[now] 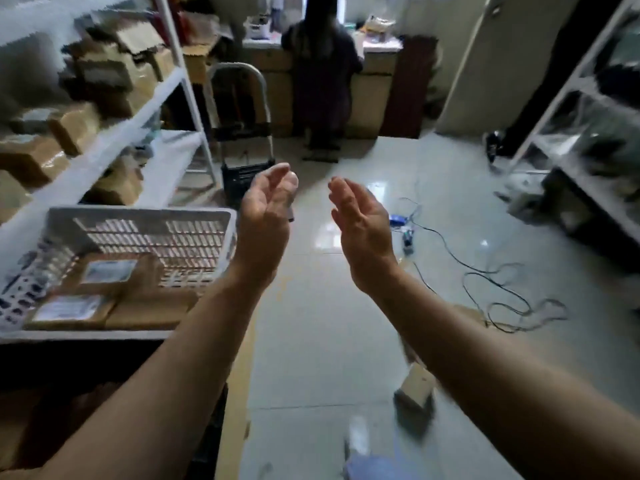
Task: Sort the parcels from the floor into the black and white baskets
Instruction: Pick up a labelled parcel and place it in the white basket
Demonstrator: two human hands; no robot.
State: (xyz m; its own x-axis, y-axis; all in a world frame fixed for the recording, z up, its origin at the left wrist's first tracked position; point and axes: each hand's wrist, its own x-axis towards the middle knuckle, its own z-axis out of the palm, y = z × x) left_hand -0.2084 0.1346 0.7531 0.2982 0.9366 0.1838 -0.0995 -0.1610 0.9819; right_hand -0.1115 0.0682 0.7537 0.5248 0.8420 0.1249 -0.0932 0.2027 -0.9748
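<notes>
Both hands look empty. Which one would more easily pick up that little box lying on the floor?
Probably the right hand. The small box lies on the floor just under the right forearm, while the left hand is raised beside the white basket on the other side. Both hands are open and empty.

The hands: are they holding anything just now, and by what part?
Nothing is held. The left hand and right hand are raised, open and empty, palms facing each other above the floor.
</notes>
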